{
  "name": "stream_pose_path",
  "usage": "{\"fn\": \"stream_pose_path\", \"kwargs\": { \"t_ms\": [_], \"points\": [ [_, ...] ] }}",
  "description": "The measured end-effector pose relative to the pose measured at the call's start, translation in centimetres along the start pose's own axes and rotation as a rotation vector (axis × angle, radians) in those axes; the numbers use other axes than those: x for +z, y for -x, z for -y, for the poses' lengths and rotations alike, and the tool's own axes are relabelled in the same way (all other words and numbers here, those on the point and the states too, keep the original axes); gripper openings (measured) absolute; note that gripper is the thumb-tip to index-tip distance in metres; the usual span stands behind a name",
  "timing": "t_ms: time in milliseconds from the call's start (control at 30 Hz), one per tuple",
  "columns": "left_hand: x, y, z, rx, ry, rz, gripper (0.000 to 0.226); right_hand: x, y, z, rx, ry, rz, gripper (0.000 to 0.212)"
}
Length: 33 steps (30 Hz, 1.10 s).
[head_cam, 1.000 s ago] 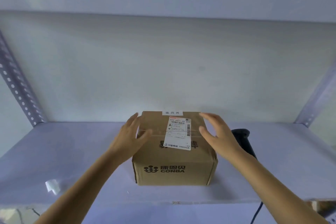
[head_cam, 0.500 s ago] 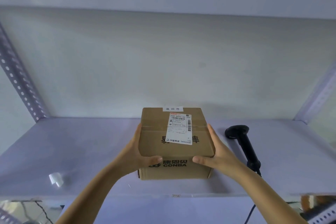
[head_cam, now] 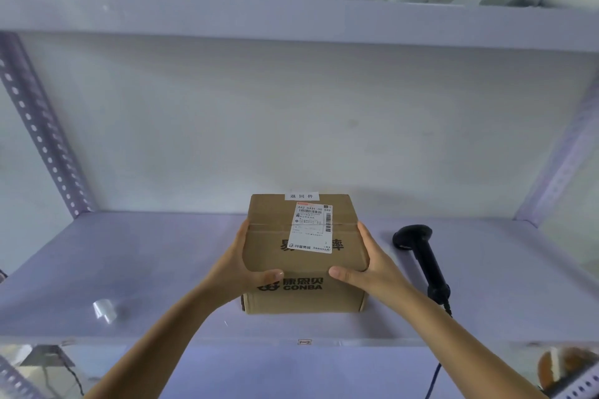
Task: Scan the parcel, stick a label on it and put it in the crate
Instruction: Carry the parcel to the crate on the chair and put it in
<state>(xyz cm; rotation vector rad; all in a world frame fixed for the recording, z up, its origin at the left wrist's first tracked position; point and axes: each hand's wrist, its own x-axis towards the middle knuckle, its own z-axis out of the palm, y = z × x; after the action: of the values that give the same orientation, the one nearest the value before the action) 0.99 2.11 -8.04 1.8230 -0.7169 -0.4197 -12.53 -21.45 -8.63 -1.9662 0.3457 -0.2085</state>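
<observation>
Left boundary: a perforated post (head_cam: 42, 126) slants up from the shelf (head_cam: 129, 256) corner. Left of my hands the shelf surface is open, apart from one small white roll (head_cam: 104, 310) lying near the front edge, well apart from the box (head_cam: 304, 256).

My left hand (head_cam: 240, 269) is pressed flat against the box's left side, fingers running back along that face and thumb hooked over the front top edge. This grip is closed on the box.

The box sits at the shelf's centre, near the front edge, with a gap between its back and the rear wall. I cannot tell whether its base touches the shelf or is lifted clear. A printed label (head_cam: 311, 227) lies on its top, right of centre; a small white tag (head_cam: 301, 196) sits at the back top edge.

My right hand (head_cam: 372, 266) mirrors the left: palm on the right side, thumb over the front top edge, clamped on the box. Both forearms reach in from below the front edge.

Just right of that hand a black scanner (head_cam: 421, 256) lies on the shelf, head to the rear, cable trailing over the front. Beyond it the shelf is open to the right post (head_cam: 564, 165). An upper shelf (head_cam: 291, 19) limits headroom.
</observation>
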Motion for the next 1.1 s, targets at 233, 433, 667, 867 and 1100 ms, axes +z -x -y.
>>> {"fn": "stream_pose_path", "kwargs": {
  "t_ms": [233,433,667,867,1100],
  "points": [
    [0.3,0.6,-0.4,0.044,-0.059,-0.02,0.123,-0.3,0.6,-0.3,-0.053,-0.007,-0.004,0.137],
    [1.3,1.9,-0.7,0.198,-0.142,-0.127,0.118,-0.4,2.0,-0.1,-0.165,-0.001,-0.05,0.13],
    [0.0,3.1,-0.9,0.296,-0.232,-0.202,0.126,0.3,1.9,1.0,-0.236,-0.015,-0.055,0.132],
    [-2.7,4.4,-0.8,0.321,-0.256,-0.237,0.13,2.5,1.5,2.3,-0.282,-0.017,-0.06,0.134],
    [-4.1,6.3,-0.3,0.331,-0.257,-0.218,0.13,4.7,2.8,2.8,-0.294,0.006,-0.07,0.133]
  ]
}}
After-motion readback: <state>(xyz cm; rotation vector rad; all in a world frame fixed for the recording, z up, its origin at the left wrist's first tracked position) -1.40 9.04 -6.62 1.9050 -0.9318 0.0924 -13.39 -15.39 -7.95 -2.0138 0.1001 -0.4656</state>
